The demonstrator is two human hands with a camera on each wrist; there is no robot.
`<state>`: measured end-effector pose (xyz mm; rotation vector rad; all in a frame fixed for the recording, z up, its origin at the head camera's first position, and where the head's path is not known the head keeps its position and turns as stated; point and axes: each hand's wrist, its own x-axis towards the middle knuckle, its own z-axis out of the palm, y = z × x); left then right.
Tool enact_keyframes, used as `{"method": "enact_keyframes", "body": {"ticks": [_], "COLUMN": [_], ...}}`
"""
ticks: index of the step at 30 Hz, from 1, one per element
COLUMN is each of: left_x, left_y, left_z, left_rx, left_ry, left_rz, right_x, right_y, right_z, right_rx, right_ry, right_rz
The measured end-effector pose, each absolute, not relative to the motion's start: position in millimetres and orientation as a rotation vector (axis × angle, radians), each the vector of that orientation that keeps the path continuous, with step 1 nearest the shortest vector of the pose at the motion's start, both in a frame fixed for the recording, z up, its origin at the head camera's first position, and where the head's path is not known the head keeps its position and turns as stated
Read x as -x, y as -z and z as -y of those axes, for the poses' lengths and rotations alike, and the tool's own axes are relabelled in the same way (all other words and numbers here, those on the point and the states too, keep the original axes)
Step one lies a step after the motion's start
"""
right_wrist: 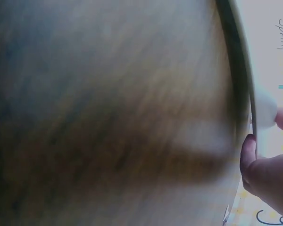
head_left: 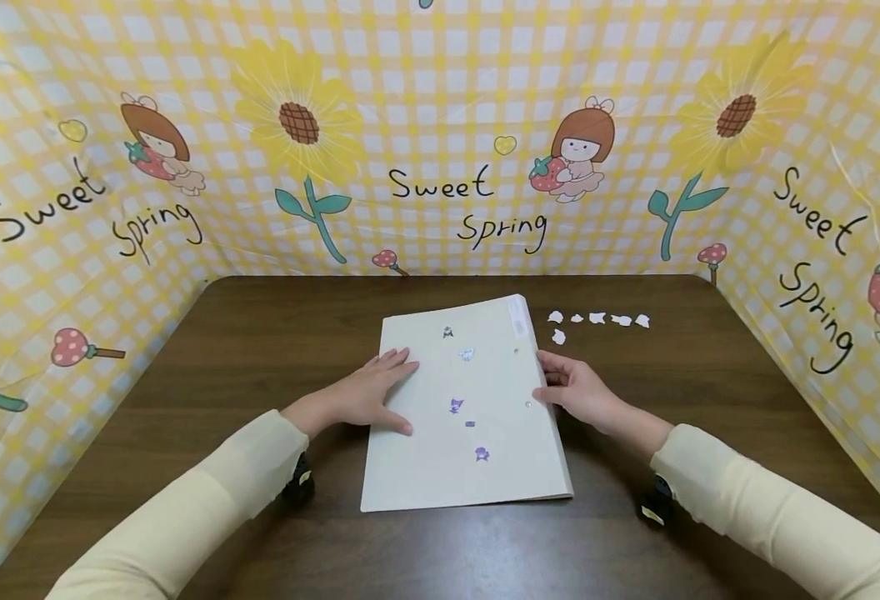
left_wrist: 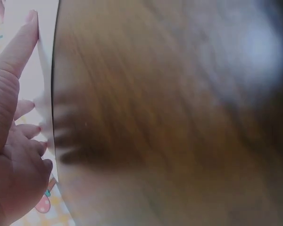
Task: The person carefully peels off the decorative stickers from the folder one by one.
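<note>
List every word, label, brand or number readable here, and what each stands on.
"Sweet Spring": on the checked cloth, three times in the head view.
"Spring": on that cloth, in the right wrist view.
Lettering at that view's lower edge: cut off, unreadable.
White label on the folder: too small to read.

The surface (head_left: 260, 350) is dark brown with wood grain and rounded far corners. Near its middle lies a cream folder (head_left: 496, 392); beside the folder's far right corner are six small white pieces (head_left: 597, 317), five in a row, one nearer.
</note>
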<state>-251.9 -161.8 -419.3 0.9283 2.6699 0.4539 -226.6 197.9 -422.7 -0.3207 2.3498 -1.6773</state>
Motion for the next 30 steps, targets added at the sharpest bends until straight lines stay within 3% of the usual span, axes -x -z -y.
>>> {"method": "enact_keyframes", "body": {"ticks": [30], "left_x": [262], "left_y": [422], "left_z": [177], "left_rx": [-0.988], "left_ry": [-0.336], "left_rz": [-2.604], "right_x": [225], "right_y": [423], "right_z": [-197], "right_rx": [0.403], "right_ry": [1.445], "right_rz": [-2.513]}}
